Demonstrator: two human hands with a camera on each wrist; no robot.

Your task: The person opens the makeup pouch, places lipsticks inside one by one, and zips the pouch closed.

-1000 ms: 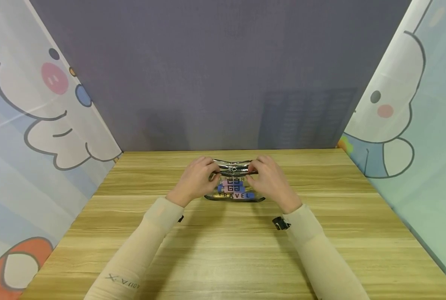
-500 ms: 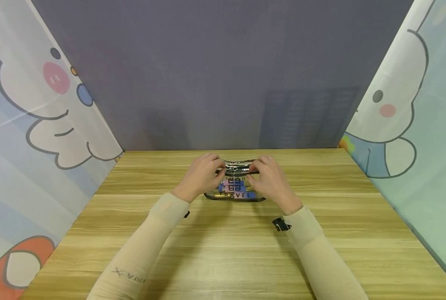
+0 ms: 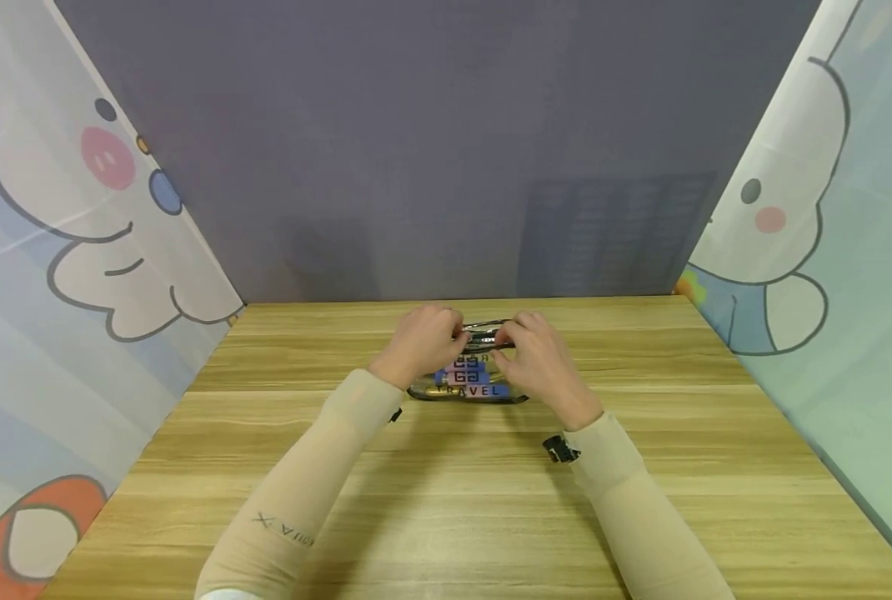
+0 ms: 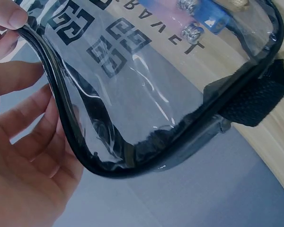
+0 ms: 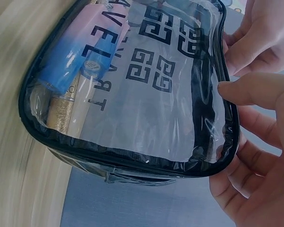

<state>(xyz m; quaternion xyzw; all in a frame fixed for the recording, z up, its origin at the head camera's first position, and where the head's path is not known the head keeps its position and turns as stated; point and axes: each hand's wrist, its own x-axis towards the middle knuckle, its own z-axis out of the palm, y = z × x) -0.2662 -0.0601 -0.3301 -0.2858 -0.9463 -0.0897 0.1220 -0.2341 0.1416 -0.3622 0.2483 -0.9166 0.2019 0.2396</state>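
Observation:
A clear toiletry pouch (image 3: 467, 390) with black trim and "TRAVEL" lettering stands on the table, its zipped top edge raised. Inside it lie pink-and-blue bottles (image 5: 78, 45) and a gold glitter tube (image 5: 61, 111). My left hand (image 3: 425, 340) pinches the top edge near the middle, by the zipper; its fingertips hide what exactly they grip there. My right hand (image 3: 542, 367) holds the same edge further right, thumb (image 5: 246, 89) on the near side and the other fingers behind. Only a small gap separates the two hands.
The wooden table (image 3: 446, 500) runs up to a grey back panel (image 3: 416, 150). Cartoon-printed curtains (image 3: 26, 333) flank both sides. A black fabric tab (image 4: 255, 92) sticks out from the pouch's end.
My left hand has slid to the right along the pouch's top edge, towards the right hand, and now covers the zipper pull's area. My right hand and the pouch have barely moved.

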